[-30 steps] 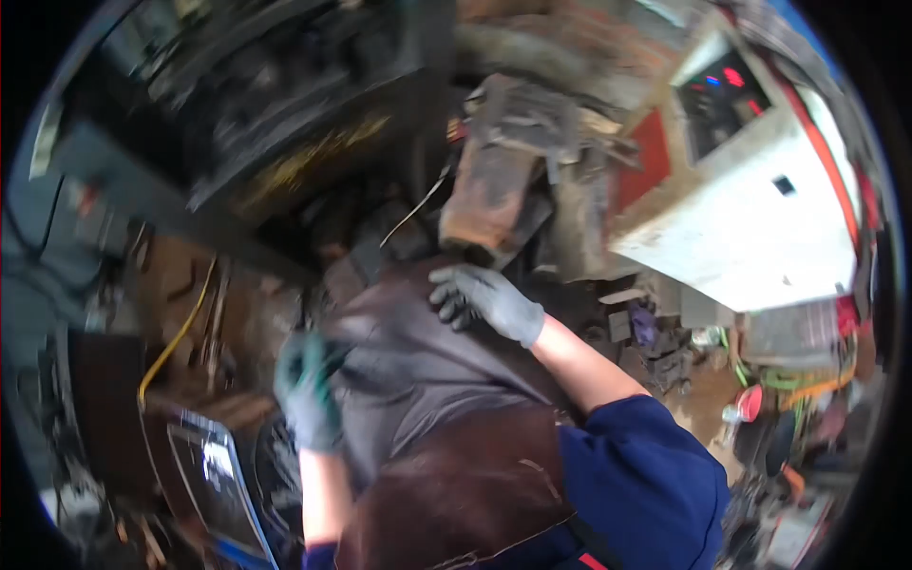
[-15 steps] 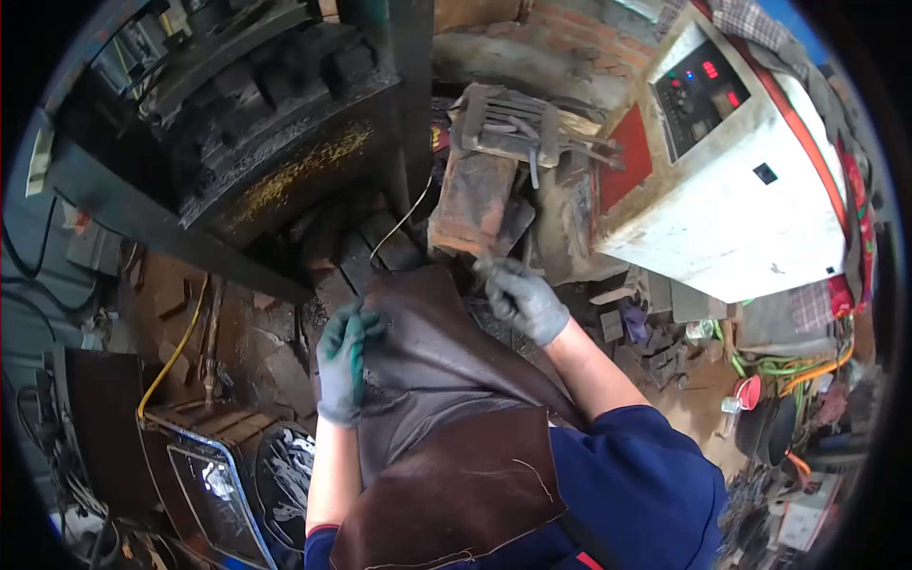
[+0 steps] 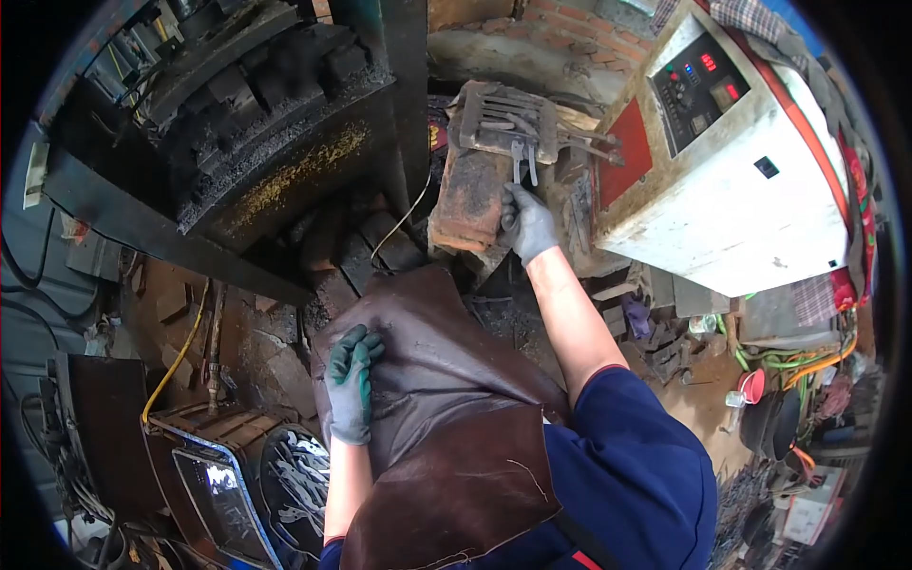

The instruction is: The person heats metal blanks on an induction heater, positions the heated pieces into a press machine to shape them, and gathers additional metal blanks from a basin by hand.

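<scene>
Black pan (image 3: 294,537) holds metal pieces (image 3: 302,478); left fingers (image 3: 353,348) closed, right fingers (image 3: 514,201) at forked metal (image 3: 518,158), grip unclear

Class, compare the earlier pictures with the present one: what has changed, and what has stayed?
The right hand has reached forward from over the apron to beside the brick block, near grey metal pieces; its grip is unclear. The left hand has shifted slightly inward. The block and white cabinet stayed put.

Right arm (image 3: 576,318) outstretched, gloved right hand (image 3: 529,226) foremost, gloved left hand (image 3: 351,385) loosely curled
</scene>
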A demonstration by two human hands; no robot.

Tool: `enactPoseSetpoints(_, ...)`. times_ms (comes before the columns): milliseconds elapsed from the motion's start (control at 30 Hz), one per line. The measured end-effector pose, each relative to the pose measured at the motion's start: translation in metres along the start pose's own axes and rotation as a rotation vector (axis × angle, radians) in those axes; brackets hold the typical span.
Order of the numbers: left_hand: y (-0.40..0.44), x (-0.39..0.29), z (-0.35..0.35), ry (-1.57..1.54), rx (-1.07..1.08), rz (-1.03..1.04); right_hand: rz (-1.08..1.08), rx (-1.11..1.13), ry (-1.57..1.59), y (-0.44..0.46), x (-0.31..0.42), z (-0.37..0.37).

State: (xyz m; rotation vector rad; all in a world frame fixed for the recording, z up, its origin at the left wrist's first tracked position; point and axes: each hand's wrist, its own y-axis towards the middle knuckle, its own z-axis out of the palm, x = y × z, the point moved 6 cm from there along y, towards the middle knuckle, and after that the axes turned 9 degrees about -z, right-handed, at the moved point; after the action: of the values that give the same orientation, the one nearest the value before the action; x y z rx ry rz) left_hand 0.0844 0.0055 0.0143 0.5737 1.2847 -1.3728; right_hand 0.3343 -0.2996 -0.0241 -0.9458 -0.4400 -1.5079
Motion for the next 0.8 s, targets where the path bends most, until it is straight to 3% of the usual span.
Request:
enactPoseSetpoints(133,0.003,0.007,-0.003,0.006,0.024,0.041,0.007,0.028,0.215,-0.003,0.000,0.014)
enactPoseSetpoints(433,0.002,0.009,0.000,0.015,0.054,0.038,-0.122,-0.048,0.100,0.023,-0.006,0.011)
enactPoseSetpoints(533,0.002,0.011,-0.004,0.013,0.062,0.051,-0.053,-0.079,0.133,-0.001,-0.009,0.013)
enactPoseSetpoints(633,0.000,0.011,-0.002,0.013,0.049,0.069,0.037,0.097,0.160,-0.026,-0.030,0.010)
enactPoseSetpoints(667,-0.001,0.009,0.003,0.227,0.071,0.153,0.084,0.210,0.197,-0.038,-0.045,0.021)
enactPoseSetpoints(700,-0.006,0.008,0.001,0.439,0.025,0.214,0.088,0.117,0.076,-0.064,-0.041,0.045)
enactPoseSetpoints(733,-0.021,-0.002,0.008,0.556,-0.027,0.141,0.120,0.074,-0.068,-0.092,-0.032,0.077)
enactPoseSetpoints(800,-0.051,0.004,0.002,0.334,-0.033,0.211,0.306,0.436,-0.086,-0.089,-0.076,0.113)
